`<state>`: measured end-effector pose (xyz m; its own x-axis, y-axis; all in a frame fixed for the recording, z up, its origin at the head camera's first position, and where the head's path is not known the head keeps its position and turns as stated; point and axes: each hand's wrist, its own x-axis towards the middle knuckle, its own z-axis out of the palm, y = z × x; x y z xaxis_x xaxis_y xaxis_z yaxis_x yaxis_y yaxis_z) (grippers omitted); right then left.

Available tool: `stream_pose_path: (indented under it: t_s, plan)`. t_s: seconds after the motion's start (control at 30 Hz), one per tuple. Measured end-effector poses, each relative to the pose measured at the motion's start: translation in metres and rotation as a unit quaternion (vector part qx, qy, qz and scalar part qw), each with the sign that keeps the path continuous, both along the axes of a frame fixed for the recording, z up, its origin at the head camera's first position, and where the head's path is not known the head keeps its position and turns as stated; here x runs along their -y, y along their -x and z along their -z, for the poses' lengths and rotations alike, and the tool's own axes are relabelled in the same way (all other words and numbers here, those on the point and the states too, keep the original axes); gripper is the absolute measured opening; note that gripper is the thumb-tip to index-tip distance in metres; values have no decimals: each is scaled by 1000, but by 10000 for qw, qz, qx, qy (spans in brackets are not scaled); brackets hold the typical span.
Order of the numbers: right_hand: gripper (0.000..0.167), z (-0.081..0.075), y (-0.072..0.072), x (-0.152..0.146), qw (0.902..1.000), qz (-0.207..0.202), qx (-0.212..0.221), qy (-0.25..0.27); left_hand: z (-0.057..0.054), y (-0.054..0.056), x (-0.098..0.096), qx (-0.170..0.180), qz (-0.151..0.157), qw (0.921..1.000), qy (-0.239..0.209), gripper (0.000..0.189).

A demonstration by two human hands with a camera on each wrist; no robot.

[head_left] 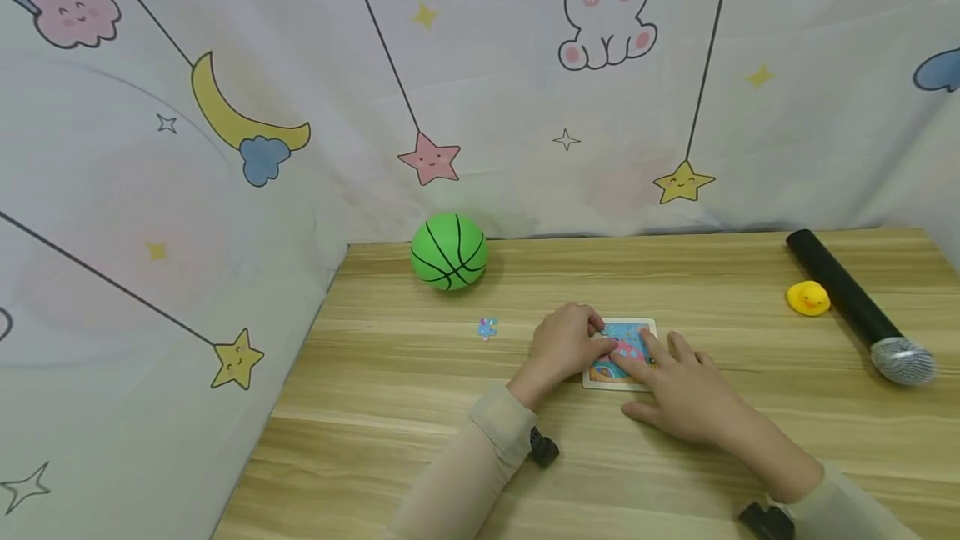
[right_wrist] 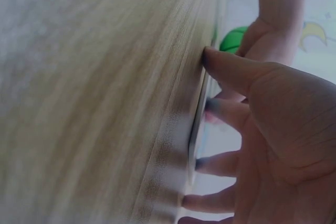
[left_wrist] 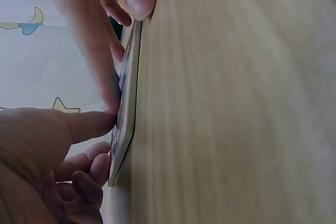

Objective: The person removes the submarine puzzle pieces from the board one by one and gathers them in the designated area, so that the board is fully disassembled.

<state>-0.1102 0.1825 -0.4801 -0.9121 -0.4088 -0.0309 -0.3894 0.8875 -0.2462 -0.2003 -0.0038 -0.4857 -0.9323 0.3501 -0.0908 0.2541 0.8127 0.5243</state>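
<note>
A small jigsaw puzzle (head_left: 622,329) in a white-bordered tray lies on the table, with a blue and pink picture. From its left side my left hand (head_left: 564,345) holds it, thumb on the picture and the other fingers curled by the left edge. In the left wrist view the puzzle's tray (left_wrist: 129,90) shows edge-on under the thumb. My right hand (head_left: 686,386) spreads its fingers over the right part; some fingertips touch the picture. The right thumb is low beside the near edge. Fingers hide part of the picture. A loose blue puzzle piece (head_left: 487,328) lies left of the hands.
Behind the loose piece, near the wall, sits a green ball (head_left: 449,252) with black basketball lines. At the right are a yellow rubber duck (head_left: 808,298) and a black microphone (head_left: 851,294). A cloth printed with cartoons (head_left: 510,107) hangs behind the wooden table (head_left: 360,407).
</note>
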Motion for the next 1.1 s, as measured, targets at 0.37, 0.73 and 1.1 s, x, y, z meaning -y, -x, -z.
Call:
stream_pose_path:
  t_s: [0.37,0.73,1.1]
  plan:
    - [70,1,0,0,10000,-7,-50,-3,0,2,1,-65,14,9996,-276,17]
    - [69,2,0,-1,10000,-10,-59,28,2,4,4,7,72,9964,-842,10]
    - [68,1,-1,0,9999,11,-125,26,3,4,6,155,-24,9908,-1346,8]
